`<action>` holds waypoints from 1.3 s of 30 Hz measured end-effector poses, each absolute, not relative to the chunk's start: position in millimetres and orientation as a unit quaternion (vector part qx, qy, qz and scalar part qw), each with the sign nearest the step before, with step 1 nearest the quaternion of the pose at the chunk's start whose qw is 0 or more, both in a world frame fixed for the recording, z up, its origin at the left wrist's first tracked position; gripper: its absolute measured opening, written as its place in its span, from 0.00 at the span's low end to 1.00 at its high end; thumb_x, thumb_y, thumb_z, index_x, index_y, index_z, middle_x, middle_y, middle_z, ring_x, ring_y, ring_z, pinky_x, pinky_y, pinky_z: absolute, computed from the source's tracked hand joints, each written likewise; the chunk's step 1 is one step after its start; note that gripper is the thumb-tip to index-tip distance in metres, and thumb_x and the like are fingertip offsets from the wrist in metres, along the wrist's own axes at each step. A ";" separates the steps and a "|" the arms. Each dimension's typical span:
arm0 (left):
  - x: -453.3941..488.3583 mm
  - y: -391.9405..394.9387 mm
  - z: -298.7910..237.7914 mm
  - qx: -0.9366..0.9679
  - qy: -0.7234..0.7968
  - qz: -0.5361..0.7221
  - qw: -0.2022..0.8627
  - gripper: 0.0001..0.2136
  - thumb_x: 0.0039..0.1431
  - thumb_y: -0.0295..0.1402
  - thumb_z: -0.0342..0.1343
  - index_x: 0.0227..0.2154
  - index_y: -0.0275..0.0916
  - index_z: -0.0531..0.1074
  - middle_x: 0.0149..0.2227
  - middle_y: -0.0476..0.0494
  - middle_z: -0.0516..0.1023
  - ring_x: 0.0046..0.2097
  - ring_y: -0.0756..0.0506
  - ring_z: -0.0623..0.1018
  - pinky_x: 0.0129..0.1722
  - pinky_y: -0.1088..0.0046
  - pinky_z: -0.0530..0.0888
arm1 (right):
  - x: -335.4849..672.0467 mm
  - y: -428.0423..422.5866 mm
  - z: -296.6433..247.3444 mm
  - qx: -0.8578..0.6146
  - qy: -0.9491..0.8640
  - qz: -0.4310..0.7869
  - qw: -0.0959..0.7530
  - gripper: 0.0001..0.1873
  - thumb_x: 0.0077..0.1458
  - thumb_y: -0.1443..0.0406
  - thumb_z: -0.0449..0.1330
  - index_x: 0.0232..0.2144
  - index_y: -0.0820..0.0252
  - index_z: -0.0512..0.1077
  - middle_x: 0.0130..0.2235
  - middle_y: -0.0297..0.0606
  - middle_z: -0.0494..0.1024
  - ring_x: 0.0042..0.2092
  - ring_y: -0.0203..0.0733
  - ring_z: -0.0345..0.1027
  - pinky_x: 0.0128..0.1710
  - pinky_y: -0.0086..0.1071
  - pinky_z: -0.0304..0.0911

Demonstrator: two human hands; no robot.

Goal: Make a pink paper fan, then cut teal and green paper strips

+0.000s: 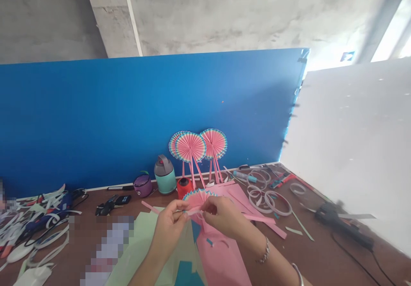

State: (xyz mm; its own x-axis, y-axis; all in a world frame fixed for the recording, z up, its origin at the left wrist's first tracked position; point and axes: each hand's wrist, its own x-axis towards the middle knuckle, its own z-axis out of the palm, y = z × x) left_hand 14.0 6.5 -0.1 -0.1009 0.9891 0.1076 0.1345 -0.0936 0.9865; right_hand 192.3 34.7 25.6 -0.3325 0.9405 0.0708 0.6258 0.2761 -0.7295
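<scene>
Head view, nearest first: the person's left hand (168, 230) and right hand (221, 217) meet over a half-open pleated pink paper fan with a teal scalloped edge (199, 198), held just above the middle of the table. The fingers of both hands are pinched together on the fan's gathered lower end, where a thin pink paper strip (150, 207) runs out to the left. Folded paper like this should be light and springy, firm along its creases but easily crushed at the rim, so the gathered base looks the safest place to grip.

Beneath the hands lie a pale green card sheet (138, 245) and a pink card sheet (221, 262). Farther out, the brown wooden table (86, 230) carries white paper offcuts (41, 215) on the left and translucent white rings (258, 194) on the right, beside a blurred black hot glue gun (343, 226). At the back stand a red thread spool (184, 187) and a teal insulated bottle (165, 175) — and three finished pink pleated fans on sticks (191, 147) rise against a blue board (128, 123).
</scene>
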 end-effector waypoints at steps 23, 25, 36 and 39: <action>15.1 -0.5 7.7 0.546 0.525 0.511 0.406 0.07 0.49 0.32 0.54 0.33 0.39 0.71 0.37 0.43 0.79 0.37 0.44 0.78 0.37 0.70 0.71 | 181.0 30.7 27.3 -0.557 -0.767 0.180 0.262 0.09 0.48 0.72 0.52 0.21 0.63 0.70 0.24 0.37 0.74 0.25 0.34 0.60 0.25 0.27 0.44; 16.5 -1.6 10.3 0.542 0.526 0.513 0.409 0.07 0.48 0.31 0.54 0.32 0.39 0.71 0.37 0.43 0.79 0.38 0.43 0.78 0.37 0.69 0.72 | 179.9 29.8 27.1 -0.566 -0.767 0.165 0.255 0.09 0.47 0.72 0.52 0.20 0.63 0.70 0.24 0.38 0.75 0.25 0.35 0.61 0.25 0.28 0.43; 20.8 -7.4 10.4 0.547 0.515 0.515 0.412 0.06 0.48 0.32 0.55 0.31 0.39 0.72 0.36 0.42 0.79 0.40 0.41 0.78 0.41 0.65 0.73 | 175.2 29.6 24.5 -0.600 -0.768 0.109 0.196 0.10 0.49 0.70 0.52 0.20 0.64 0.70 0.25 0.44 0.76 0.27 0.40 0.65 0.25 0.31 0.42; 17.6 -5.3 10.2 0.538 0.520 0.525 0.405 0.07 0.48 0.32 0.55 0.31 0.39 0.72 0.36 0.42 0.79 0.39 0.42 0.78 0.39 0.67 0.74 | 180.2 29.3 27.5 -0.605 -0.757 0.137 0.207 0.10 0.49 0.69 0.52 0.20 0.63 0.70 0.24 0.42 0.75 0.27 0.40 0.64 0.25 0.30 0.45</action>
